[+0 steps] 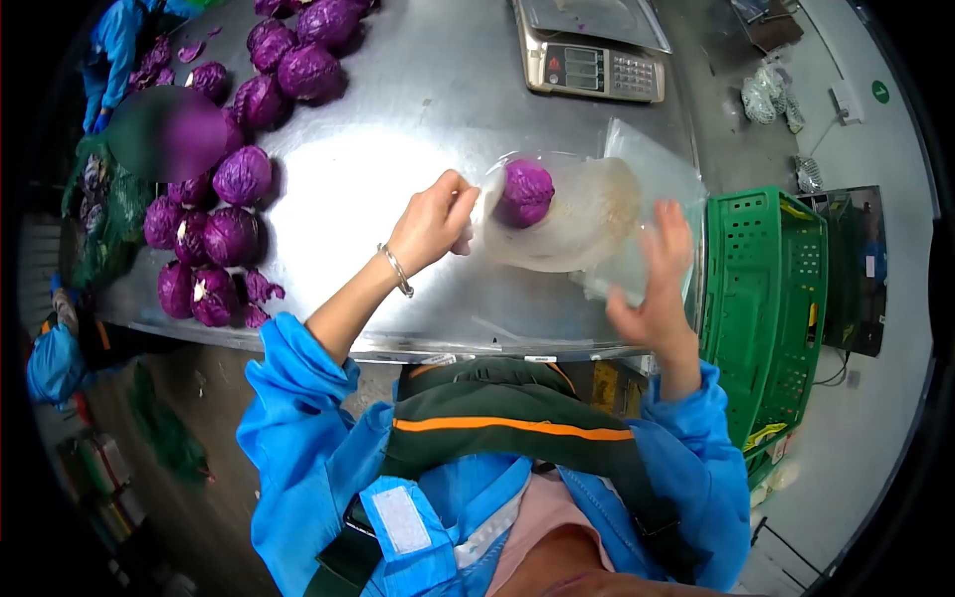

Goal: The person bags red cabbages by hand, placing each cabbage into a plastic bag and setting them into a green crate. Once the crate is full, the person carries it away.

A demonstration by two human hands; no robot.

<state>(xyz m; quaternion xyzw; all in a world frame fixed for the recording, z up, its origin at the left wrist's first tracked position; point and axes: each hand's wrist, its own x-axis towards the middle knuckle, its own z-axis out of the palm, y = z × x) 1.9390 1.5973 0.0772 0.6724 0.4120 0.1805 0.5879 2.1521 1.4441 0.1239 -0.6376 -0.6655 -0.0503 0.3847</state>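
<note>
The left hand (430, 227) is pinching the clear bag (582, 221) shut-fingered, the right hand (659, 284) is hanging open and empty, so the cabbage (526, 192) could be rolling out onto the counter (398, 149).

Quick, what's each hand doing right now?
Left hand: closed, gripping the edge of the clear plastic bag with a red cabbage inside.
Right hand: open, fingers spread, against the bag's other side.

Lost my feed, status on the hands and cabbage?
Left hand grips bag mouth. Cabbage inside bag. Right hand open beside it. Nothing blocking.
</note>
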